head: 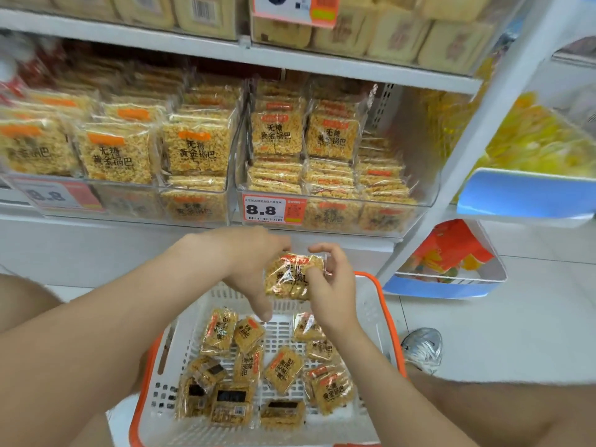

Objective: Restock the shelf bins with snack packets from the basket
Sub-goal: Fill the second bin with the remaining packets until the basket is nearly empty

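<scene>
Both hands hold one snack packet (pixel 290 279) in the air, just above the far end of the basket (pixel 382 295) and below the front of the shelf. The left hand (pixel 248 262) comes in from the left with its fingers curled over the packet's top left edge and one digit hanging free toward the basket. The right hand (pixel 332 288) takes the right edge, thumb on top and fingers curled across the clear wrapper, so each grip is closed on the same packet. The packet is a square golden rice-crisp cake with an orange label strip and black characters, slightly tilted. The basket is white slotted plastic with an orange rim and stands on the pale tiled floor (pixel 483 333). About a dozen loose packets (pixel 283 369) of the same snack lie scattered on its bottom, some face up, some showing dark back labels. On the shelf two clear bins stand side by side, the left bin (pixel 135 191) and the right bin (pixel 429 188), both stocked with the same packets. A red-and-white price tag (pixel 272 209) reading 8.8 hangs on the right bin's front. A silver shoe (pixel 422 346) rests on the floor right of the basket.
</scene>
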Demonstrator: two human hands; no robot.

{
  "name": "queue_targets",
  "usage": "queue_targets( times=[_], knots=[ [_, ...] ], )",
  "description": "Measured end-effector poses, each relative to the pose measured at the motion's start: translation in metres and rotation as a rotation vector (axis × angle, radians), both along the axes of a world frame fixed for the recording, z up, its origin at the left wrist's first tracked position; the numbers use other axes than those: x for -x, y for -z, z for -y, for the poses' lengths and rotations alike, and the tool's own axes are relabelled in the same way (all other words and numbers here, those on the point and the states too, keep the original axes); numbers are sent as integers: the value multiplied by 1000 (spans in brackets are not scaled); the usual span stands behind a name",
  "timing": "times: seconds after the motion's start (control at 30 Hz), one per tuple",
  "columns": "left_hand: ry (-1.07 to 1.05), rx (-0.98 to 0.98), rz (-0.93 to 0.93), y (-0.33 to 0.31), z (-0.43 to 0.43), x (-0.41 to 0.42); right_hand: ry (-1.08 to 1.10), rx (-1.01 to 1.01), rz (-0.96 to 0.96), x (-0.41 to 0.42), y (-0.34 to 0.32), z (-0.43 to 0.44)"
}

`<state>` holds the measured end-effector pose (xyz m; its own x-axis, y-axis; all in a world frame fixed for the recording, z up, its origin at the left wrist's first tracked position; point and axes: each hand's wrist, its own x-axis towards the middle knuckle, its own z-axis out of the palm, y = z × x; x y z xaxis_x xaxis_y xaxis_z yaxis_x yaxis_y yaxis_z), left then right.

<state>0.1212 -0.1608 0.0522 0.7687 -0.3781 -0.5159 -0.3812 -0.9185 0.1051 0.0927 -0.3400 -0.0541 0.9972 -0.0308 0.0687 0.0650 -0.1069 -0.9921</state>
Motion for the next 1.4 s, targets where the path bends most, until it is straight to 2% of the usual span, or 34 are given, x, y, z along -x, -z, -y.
queue_targets(
  times=[0.07,0.17,0.27,0.33,0.43,0.53,0.67,0.73,0.83,0.93,1.07,1.17,1.23,1.4],
  knots=[
    [48,11,156,-16,4,5,25,-39,72,0,-25,1],
    [67,140,397,-37,10,7,44,-84,168,-3,-64,7],
    [43,275,516,-54,14,3,43,-9,239,-12,-94,19],
    [58,285,564,-64,17,-1,43,112,264,-22,-107,30],
    [74,293,613,-72,25,-8,43,485,383,-41,-125,45],
    [93,377,670,-75,35,-17,-81,750,516,-57,-148,56],
    [44,411,755,-74,44,-36,-326,905,396,-90,-175,67],
    [-5,423,763,-73,47,-49,-219,1013,390,-108,-180,71],
    [-74,363,754,-70,52,-66,141,1210,467,-130,-182,76],
    [-80,283,750,-66,59,-83,347,1473,478,-148,-183,78],
    [-35,200,781,-56,67,-109,415,1685,466,-171,-180,76],
    [-43,149,789,-50,71,-128,323,1752,457,-195,-172,78],
    [-65,131,785,-46,69,-139,377,1794,468,-207,-170,76],
    [-66,60,832,-35,67,-155,396,1699,531,-245,-163,69]
  ],
)
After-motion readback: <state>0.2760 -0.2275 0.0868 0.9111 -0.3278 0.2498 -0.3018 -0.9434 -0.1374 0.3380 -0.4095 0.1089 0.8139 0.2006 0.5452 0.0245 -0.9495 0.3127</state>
